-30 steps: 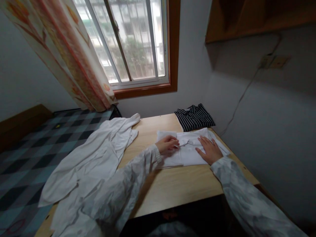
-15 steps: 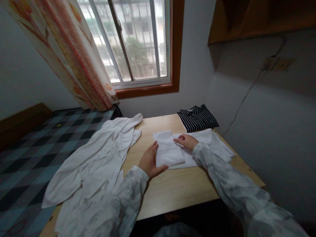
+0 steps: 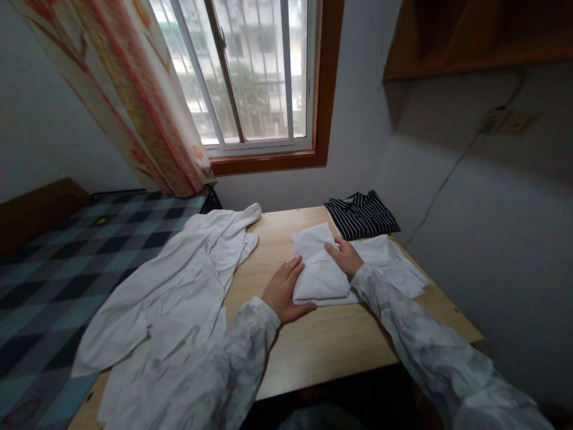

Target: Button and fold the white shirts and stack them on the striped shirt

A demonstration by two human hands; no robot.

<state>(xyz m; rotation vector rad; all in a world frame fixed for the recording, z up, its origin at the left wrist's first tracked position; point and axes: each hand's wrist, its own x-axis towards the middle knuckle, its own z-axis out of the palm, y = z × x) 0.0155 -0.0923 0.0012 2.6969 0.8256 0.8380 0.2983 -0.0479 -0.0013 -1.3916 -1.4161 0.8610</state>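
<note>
From the head camera I see my left hand (image 3: pixel 284 289) just left of centre in the frame, lying on the wooden table (image 3: pixel 322 340) with its palm against the left edge of a folded white shirt (image 3: pixel 320 269); the fingers lie straight and close together along that edge, and the thumb reaches along the shirt's near edge. My right hand (image 3: pixel 345 257) rests on top of the same shirt slightly right of centre, fingers loosely together and pointing toward the upper left, pressing the cloth flat; I cannot tell whether any fingertip pinches a fold. The shirt sits in the middle of the frame on the far half of the table, with a folded part stacked on the left and a flatter layer spreading out to the right, toward the wall. Just beyond it, toward the upper right of the table, lies a folded dark striped shirt (image 3: pixel 362 214), close to the white one. A loose white garment (image 3: pixel 179 286) sprawls over the left side of the table and hangs off its near left corner. In the lower left of the frame is a bed with a checked cover (image 3: pixel 54 257). Along the top I see a barred window (image 3: pixel 255 71) with a patterned curtain (image 3: pixel 120 89) to its left, and in the upper right a wooden shelf (image 3: pixel 474 36) with a cable (image 3: pixel 447 179) running down the wall.
</note>
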